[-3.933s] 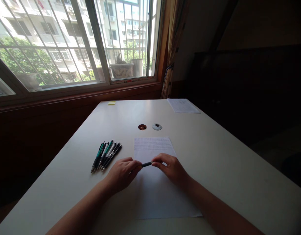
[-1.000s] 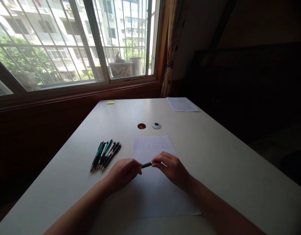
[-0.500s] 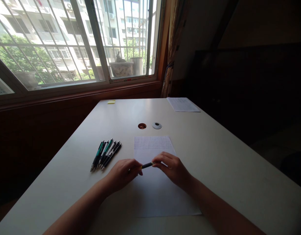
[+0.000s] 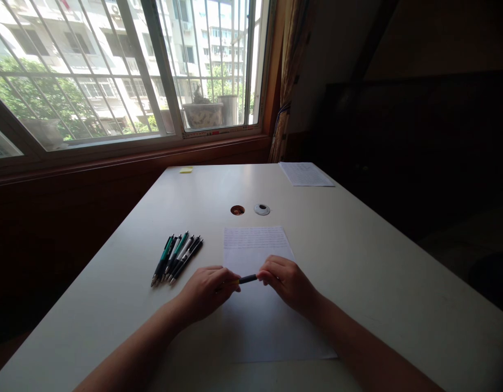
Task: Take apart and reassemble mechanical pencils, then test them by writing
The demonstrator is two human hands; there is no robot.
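Between my two hands a pen (image 4: 247, 279) lies nearly level above the paper, its dark grip showing with a bit of yellow at the left. My left hand (image 4: 210, 288) is closed around the pen's yellow end. My right hand (image 4: 287, 280) pinches the other end, so that the tip is hidden by the fingers. Beneath them is a white sheet of paper (image 4: 271, 332) with lines of handwriting across its top. Left of my left hand lies a bunch of several pens (image 4: 175, 258), some green, some black or silver.
The white table (image 4: 382, 305) carries a round cable hole (image 4: 237, 210) and its loose cover (image 4: 262, 209) beyond the paper. Another written sheet (image 4: 307, 175) lies at the far right edge, yellow sticky notes (image 4: 186, 170) at the far left. A barred window (image 4: 112, 71) stands behind.
My right hand's fingers have shifted slightly right and curled further around the pen's end. The left hand has barely moved; the bunch of pens and the paper stay in place.
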